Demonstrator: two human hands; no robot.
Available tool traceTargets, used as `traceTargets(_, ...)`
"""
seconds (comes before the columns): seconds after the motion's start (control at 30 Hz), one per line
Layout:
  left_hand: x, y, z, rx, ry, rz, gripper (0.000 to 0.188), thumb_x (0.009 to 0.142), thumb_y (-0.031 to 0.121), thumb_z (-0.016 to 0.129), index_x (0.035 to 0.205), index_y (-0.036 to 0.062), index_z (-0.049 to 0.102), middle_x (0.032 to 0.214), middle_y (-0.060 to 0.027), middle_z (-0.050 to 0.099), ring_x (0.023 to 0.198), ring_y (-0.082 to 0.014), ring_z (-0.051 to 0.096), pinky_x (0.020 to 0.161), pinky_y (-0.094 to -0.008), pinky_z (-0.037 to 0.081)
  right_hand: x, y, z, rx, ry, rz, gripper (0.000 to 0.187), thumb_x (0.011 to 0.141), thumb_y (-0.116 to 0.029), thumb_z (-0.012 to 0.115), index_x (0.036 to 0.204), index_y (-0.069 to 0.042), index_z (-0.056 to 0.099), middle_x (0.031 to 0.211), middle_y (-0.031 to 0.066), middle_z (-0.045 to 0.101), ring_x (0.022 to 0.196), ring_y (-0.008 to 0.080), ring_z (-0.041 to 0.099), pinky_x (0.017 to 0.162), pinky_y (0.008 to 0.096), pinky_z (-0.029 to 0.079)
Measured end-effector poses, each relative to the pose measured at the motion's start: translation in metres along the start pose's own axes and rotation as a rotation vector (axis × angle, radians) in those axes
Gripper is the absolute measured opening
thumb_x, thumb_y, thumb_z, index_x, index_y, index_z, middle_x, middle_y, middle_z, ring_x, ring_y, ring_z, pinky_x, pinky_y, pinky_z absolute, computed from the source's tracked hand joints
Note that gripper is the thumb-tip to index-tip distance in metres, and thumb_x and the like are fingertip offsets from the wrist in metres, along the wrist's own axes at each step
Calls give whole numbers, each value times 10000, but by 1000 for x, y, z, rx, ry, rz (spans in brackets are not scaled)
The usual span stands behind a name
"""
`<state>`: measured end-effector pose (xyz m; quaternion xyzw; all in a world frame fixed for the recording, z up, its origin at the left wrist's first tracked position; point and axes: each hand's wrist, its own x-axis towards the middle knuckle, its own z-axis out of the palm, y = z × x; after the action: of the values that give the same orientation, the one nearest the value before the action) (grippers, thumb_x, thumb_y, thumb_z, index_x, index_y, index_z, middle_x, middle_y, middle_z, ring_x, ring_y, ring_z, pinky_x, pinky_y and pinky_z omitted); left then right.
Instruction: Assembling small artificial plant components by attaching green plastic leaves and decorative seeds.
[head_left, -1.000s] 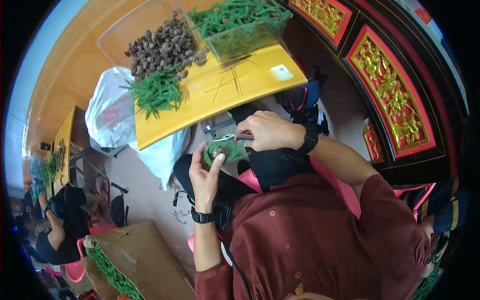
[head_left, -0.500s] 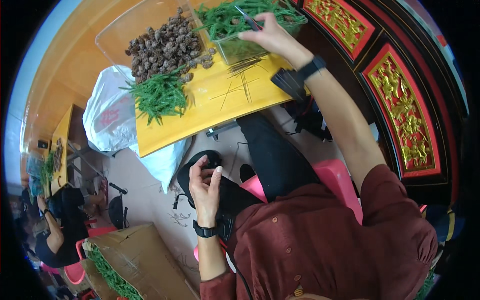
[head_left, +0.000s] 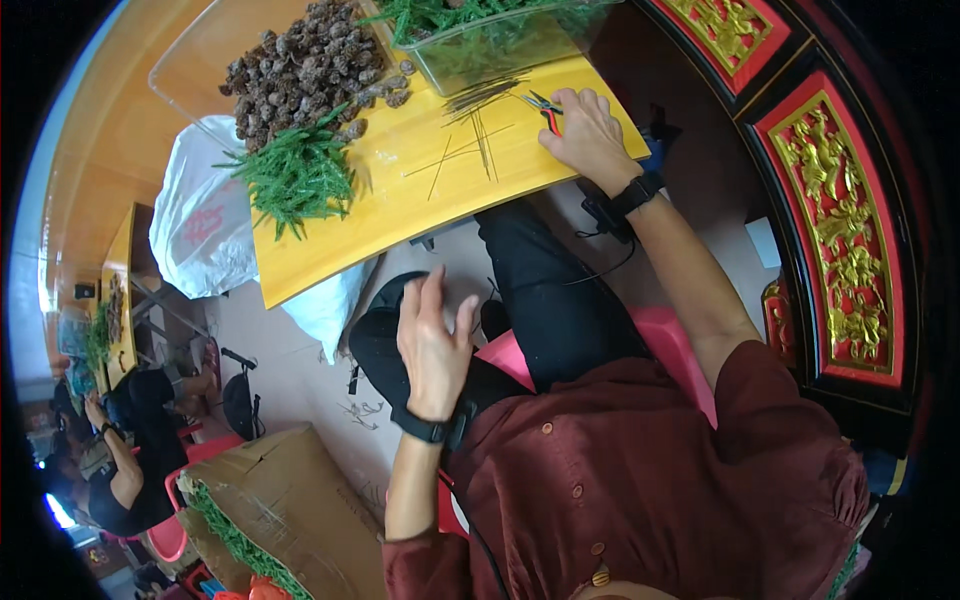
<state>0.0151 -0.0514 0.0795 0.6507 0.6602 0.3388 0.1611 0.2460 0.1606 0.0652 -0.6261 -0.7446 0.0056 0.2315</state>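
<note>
A carved panel (head_left: 838, 235) in gold, red and black takes up much of the right side, and a yellow bench (head_left: 385, 210) crosses the upper middle, in front of the person's knees. At the lower left a brown cardboard box (head_left: 290, 510) stands with green foliage (head_left: 235, 535) showing along its opening. A pink stool (head_left: 668, 330) shows under the person, and a white bag (head_left: 200, 255) sits just beside the left end of the bench. A clear tub (head_left: 480, 58) of greenery stands at the far edge of the bench, and to its left is a heap of brown cones (head_left: 310, 75), a few lying loose on the yellow top. A bunch of green sprigs (head_left: 295, 180) lies at the bench's left end, right by the cones. The left hand (head_left: 435, 345) is above the lap, its fingers spread and its thumb apart. The right hand (head_left: 590, 132) is at the right end of the bench, its fingers curved beside the handles of the pliers (head_left: 553, 122); I cannot tell whether they pinch them. The pliers, red and black, are at that hand's left side, tips pointing away from the person. Left of them, thin dark sticks (head_left: 483, 148) lie, some bundled near the tub, others loose and crossing
</note>
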Motion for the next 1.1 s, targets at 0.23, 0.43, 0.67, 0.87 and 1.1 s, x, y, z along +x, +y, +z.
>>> traceTargets(0.23, 84, -1, 42, 355, 59, 174, 515, 782, 119, 702, 1235, -49, 526, 938, -182, 519, 853, -352, 549, 754, -419, 473, 6, 11, 8, -14, 121, -56, 475, 742, -265, 698, 1151, -70, 556, 1066, 158, 537, 1041, 344, 501, 805, 475, 427)
traceTargets(0.43, 111, -5, 68, 549, 42, 238, 427, 817, 111, 645, 1213, -27, 562, 860, -125, 516, 770, -285, 560, 670, -382, 481, -6, 0, -5, 187, 360, -208, 379, 754, -149, 695, 1109, -73, 586, 1008, 117, 551, 970, 311, 526, 784, 454, 431)
traceTargets(0.67, 106, -18, 65, 655, 23, 259, 384, 813, 85, 625, 1185, -5, 592, 851, -100, 529, 747, -258, 553, 659, -380, 478, -21, -57, 45, 463, 57, -573, 221, 755, -90, 683, 968, -52, 639, 939, 86, 564, 894, 275, 561, 795, 366, 457)
traceTargets(0.87, 108, -19, 52, 544, 120, 374, 473, 764, 104, 685, 1204, -25, 567, 1160, -179, 570, 1072, -340, 548, 858, -424, 462, -20, -69, 46, 408, -32, -635, 268, 735, -114, 701, 989, -58, 640, 952, 80, 567, 906, 254, 560, 797, 366, 457)
traceTargets(1.1, 107, -31, 44, 437, -109, 275, 786, 693, 159, 772, 1359, -37, 404, 1406, -221, 421, 1317, -375, 384, 1053, -442, 341, -28, -63, 49, 353, 65, -740, 242, 720, -135, 701, 948, -63, 660, 1036, 57, 614, 923, 219, 574, 781, 347, 453)
